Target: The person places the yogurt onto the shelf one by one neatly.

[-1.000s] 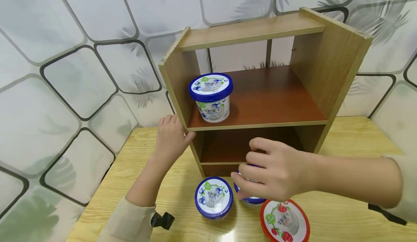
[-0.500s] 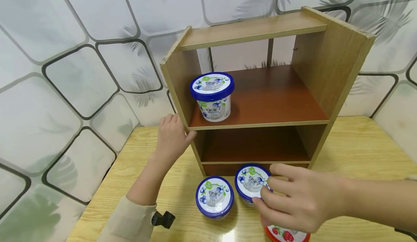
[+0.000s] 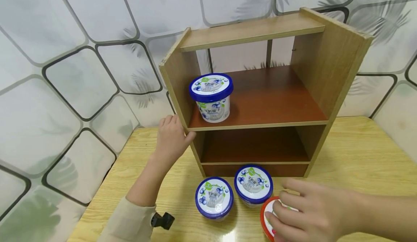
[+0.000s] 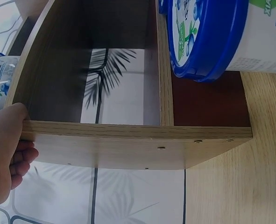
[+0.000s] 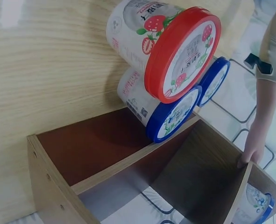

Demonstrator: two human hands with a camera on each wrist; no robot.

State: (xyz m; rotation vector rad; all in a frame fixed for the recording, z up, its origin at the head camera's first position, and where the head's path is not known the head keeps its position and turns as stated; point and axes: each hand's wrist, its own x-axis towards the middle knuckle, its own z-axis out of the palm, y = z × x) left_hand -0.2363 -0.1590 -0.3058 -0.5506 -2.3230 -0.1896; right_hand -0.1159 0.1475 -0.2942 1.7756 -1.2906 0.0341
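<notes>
My left hand (image 3: pixel 172 135) grips the left side panel of a small wooden shelf (image 3: pixel 260 125), thumb at the front edge, fingers round the outer side. The left wrist view shows that hand (image 4: pixel 7 149) pinching the board. Over a red-lidded strawberry tub (image 3: pixel 268 216), my right hand (image 3: pixel 309 213) hovers with loosely bent fingers, hiding much of the lid. The right wrist view shows this tub (image 5: pixel 182 56) with the hand apart from it. Two blue-lidded blueberry tubs, one left (image 3: pixel 214 198) and one nearer the shelf (image 3: pixel 253 184), stand on the table.
A third blueberry tub (image 3: pixel 211 97) stands at the left end of the shelf's middle board. The shelf's lower compartment (image 3: pixel 254 144) lies beneath it. Behind the wooden table (image 3: pixel 361 147) rises a patterned wall (image 3: pixel 97 13).
My right hand has moved right and down, from in front of the shelf, past the nearer blueberry tub, to above the strawberry tub. My left hand has stayed on the side panel.
</notes>
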